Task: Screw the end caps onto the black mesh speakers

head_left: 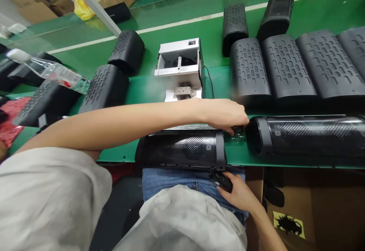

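My left arm reaches across the bench, and my left hand (228,113) is at its right end with the fingers curled downward. Its fingertips are at a small clear plastic tray or bag (236,139); what they pinch is hidden. Just below my forearm lies a dark see-through cylindrical housing (176,150) with a perforated patch and a grey end ring. At the bench's front edge my right hand (238,192) is wrapped round a black handheld tool (224,182). The tool's far end is close to the housing's lower right corner; I cannot tell whether they touch.
A silver machine (181,61) with a cable stands behind my forearm. Several black textured shells (251,68) line the right, and more shells (104,87) stand left. Another cylindrical housing (313,135) lies right. A plastic bottle (54,72) is at left, an open cardboard box (325,205) below right.
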The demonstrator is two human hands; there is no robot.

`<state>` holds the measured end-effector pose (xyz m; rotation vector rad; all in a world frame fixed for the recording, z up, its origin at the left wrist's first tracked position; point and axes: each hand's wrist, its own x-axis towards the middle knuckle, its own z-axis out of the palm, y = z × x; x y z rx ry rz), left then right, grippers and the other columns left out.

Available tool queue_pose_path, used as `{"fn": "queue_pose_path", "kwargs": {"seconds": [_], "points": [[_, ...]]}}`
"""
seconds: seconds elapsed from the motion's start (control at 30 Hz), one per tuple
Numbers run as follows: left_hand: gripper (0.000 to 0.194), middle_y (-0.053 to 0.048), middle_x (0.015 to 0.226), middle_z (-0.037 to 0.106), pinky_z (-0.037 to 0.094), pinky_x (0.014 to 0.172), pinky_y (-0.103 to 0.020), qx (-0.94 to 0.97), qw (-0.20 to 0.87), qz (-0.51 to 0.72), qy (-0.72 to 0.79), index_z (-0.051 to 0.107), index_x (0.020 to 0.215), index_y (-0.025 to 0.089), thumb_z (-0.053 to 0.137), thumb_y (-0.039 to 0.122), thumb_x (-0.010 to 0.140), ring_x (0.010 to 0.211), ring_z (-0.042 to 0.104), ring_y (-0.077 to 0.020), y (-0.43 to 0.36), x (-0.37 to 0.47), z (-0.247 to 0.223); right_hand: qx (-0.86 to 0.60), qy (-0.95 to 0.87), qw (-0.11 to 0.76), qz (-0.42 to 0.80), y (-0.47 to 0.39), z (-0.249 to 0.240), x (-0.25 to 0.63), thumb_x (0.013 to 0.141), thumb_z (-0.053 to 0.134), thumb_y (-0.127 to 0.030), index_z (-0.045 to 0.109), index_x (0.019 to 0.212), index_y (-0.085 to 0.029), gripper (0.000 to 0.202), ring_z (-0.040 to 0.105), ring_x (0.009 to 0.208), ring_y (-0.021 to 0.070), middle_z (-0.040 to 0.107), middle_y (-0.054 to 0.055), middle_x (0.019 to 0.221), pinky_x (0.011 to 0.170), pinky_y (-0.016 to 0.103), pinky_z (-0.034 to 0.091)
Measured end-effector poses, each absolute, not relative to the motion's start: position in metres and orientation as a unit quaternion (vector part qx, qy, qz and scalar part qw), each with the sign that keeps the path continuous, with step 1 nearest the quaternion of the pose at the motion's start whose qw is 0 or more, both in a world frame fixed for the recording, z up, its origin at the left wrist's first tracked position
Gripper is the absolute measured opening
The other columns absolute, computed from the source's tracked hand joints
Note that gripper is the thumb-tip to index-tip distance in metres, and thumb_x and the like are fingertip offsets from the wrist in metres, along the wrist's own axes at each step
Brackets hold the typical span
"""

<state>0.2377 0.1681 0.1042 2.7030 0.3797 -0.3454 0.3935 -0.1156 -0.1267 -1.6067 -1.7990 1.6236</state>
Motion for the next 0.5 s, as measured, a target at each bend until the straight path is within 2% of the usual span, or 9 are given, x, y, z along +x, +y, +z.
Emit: {"fn": "queue_pose_path", "kwargs": {"seconds": [0.13,0.23,0.4,0.5], "points": [[0.01,-0.006,0.078,0.084,0.057,0.071,-0.035,0.889,0.395,-0.146,0.18,0.086,0.089,0.018,0.093,0.025,0.089,0.07,0.077,-0.0235,0.173,0.251,0.097,-0.541,-0.618,0.119,0.558,-0.113,-0.122,0.394,0.096,0.069,-0.044,0.08,0.138,-0.018,0.05,0.077,0.107,0.0283,0.08,0.015,0.126,0.101,0.04,0.063],[0.018,-0.004,0.067,0.079,0.06,0.068,-0.035,0.799,0.508,-0.184,0.264,0.08,0.079,0.016,0.085,0.025,0.094,0.06,0.074,-0.0203,0.171,0.256,0.087,-0.542,-0.617,0.128,0.555,-0.112,-0.12,0.394,0.097,0.067,-0.045,0.08,0.136,-0.018,0.05,0.077,0.108,0.028,0.08,0.015,0.126,0.101,0.039,0.062],[0.028,-0.004,0.067,0.078,0.064,0.067,-0.033,0.78,0.544,-0.159,0.266,0.07,0.071,0.019,0.079,0.023,0.097,0.064,0.077,-0.0193,0.172,0.251,0.084,-0.555,-0.615,0.138,0.543,-0.114,-0.126,0.395,0.094,0.07,-0.048,0.082,0.134,-0.016,0.053,0.078,0.11,0.0288,0.081,0.016,0.126,0.101,0.039,0.065],[0.01,-0.005,0.082,0.083,0.068,0.071,-0.033,0.804,0.535,-0.059,0.251,0.081,0.092,0.018,0.083,0.027,0.096,0.077,0.083,-0.0213,0.171,0.224,0.118,-0.567,-0.621,0.142,0.522,-0.117,-0.132,0.398,0.093,0.071,-0.054,0.082,0.133,-0.016,0.056,0.079,0.112,0.03,0.081,0.016,0.129,0.101,0.04,0.066]]}}
